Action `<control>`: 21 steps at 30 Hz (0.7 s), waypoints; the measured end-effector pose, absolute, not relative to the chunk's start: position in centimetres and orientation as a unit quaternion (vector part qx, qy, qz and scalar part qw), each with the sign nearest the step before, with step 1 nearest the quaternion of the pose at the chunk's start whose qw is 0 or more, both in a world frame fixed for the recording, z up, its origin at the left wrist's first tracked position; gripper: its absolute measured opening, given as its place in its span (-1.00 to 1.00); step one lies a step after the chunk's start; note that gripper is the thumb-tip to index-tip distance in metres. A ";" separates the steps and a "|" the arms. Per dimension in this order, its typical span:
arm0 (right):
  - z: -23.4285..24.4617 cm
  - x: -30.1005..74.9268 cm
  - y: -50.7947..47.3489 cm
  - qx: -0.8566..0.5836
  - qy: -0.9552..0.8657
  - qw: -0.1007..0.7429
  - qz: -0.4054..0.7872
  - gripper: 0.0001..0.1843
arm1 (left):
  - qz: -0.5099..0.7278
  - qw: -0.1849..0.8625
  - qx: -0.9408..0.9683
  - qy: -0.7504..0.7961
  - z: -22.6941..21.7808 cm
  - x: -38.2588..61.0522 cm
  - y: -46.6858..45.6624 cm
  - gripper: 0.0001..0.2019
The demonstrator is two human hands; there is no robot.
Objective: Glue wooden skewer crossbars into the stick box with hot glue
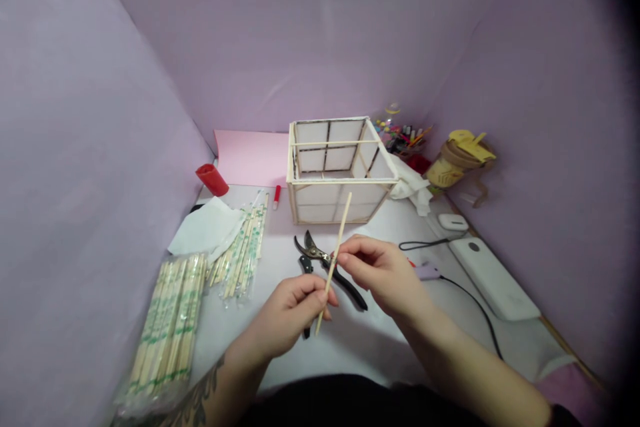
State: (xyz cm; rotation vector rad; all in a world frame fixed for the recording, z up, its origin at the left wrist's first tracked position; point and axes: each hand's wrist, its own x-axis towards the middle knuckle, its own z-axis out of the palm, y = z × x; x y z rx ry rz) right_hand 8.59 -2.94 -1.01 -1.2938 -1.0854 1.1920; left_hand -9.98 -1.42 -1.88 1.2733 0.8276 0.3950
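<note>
Head view shows the left hand gripping a pale wooden stick near its lower end, between thumb and fingers; the right hand pinches the same stick around its middle with thumb and fingertips; the stick slants between both hands, its upper end leaning away from them and slightly toward the right-hand side; just beyond and below the hands, black-handled pruning shears lie on the white tabletop, their jaws apart and pointing away, one handle partly hidden behind the left hand

Farther ahead of both hands stands an open-topped box frame of sticks with white panels; a small red-and-white tube lies ahead of the left hand, near the box; left of the left hand are loose wrapped chopsticks, a thick bundle of wrapped chopsticks and white paper; beyond these sit a red cylinder and a pink sheet

Near the right hand, on its outer side, are a black loop strap and a lilac object with a black cable; farther right lie a long white device and a small white case; beyond the right hand come crumpled white tissue, a yellow-lidded cup and a cluster of pens
</note>
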 end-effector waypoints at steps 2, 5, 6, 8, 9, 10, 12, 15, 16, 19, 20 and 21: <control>-1.0 8.7 -2.9 -0.540 -0.455 0.503 0.499 -0.87 | 0.175 0.691 0.591 0.377 -1.6 -10.0 -1.3 -0.76; -1.1 8.7 -2.8 -0.541 -0.464 0.487 0.505 -0.87 | 0.170 0.675 0.608 0.383 -1.2 -10.0 -1.2 -0.76; -1.1 8.7 -2.8 -0.543 -0.466 0.482 0.505 -0.88 | 0.169 0.669 0.614 0.384 -1.2 -9.9 -1.2 -0.76; -1.0 8.6 -2.6 -0.550 -0.471 0.475 0.500 -0.88 | 0.173 0.656 0.626 0.385 -1.2 -9.9 -1.1 -0.76; -1.0 8.6 -2.6 -0.555 -0.472 0.473 0.496 -0.88 | 0.177 0.652 0.628 0.386 -1.3 -9.9 -1.1 -0.76; -1.0 8.6 -2.5 -0.559 -0.474 0.471 0.491 -0.88 | 0.183 0.652 0.626 0.387 -1.5 -9.9 -1.1 -0.76; -0.9 8.5 -2.4 -0.565 -0.480 0.469 0.480 -0.89 | 0.194 0.666 0.608 0.387 -2.0 -9.9 -1.1 -0.76; -1.1 8.3 -2.4 -0.566 -0.500 0.469 0.458 -0.89 | 0.202 0.715 0.549 0.383 -2.9 -9.8 -1.2 -0.73; -1.2 8.3 -2.5 -0.563 -0.511 0.470 0.449 -0.89 | 0.209 0.735 0.519 0.382 -3.1 -9.7 -1.2 -0.71; -1.4 8.1 -2.7 -0.547 -0.542 0.483 0.417 -0.87 | 0.245 0.782 0.426 0.383 -3.3 -9.5 -1.2 -0.65; -1.4 8.1 -2.8 -0.540 -0.548 0.491 0.408 -0.87 | 0.256 0.790 0.403 0.384 -3.2 -9.5 -1.1 -0.64; -1.4 8.2 -2.9 -0.532 -0.552 0.500 0.403 -0.87 | 0.263 0.797 0.386 0.383 -3.1 -9.5 -1.1 -0.64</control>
